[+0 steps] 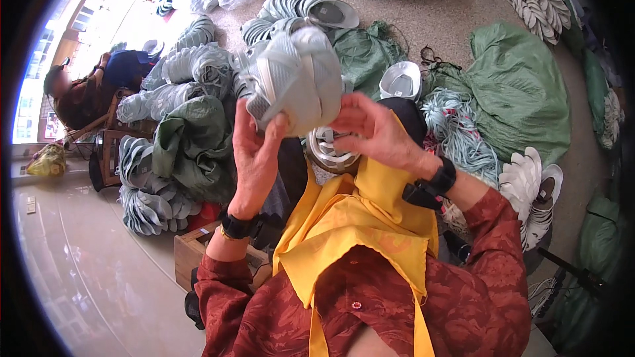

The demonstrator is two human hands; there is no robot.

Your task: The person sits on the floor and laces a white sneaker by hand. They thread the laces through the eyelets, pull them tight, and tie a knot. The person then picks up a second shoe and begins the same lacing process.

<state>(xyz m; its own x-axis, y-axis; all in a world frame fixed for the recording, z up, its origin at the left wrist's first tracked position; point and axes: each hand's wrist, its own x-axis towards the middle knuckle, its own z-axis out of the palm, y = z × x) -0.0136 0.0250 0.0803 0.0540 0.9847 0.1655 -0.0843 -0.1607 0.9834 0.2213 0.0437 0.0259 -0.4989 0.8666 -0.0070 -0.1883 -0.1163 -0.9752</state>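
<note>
Raised in front of me is a bundle of pale grey-white shoe uppers (301, 82), nested together with mesh and strap-like overlays showing. My left hand (254, 139) grips its lower left, the thumb pressed on the near face and the fingers partly hidden behind. At the right side, my right hand (380, 129) has curled fingers against the bundle's edge; some fingertips are hidden. Below the bundle, near my lap, another white upper with straps (331, 150) shows in part. A single white upper (401, 82) lies beyond my right hand.
Stacks of grey uppers (198, 66) lie at left, by a green sack (192, 142) and wooden box (192, 258). On the right are light-blue laces (460, 135), a large green sack (512, 92) and white uppers (522, 185). Another person (83, 96) sits far left.
</note>
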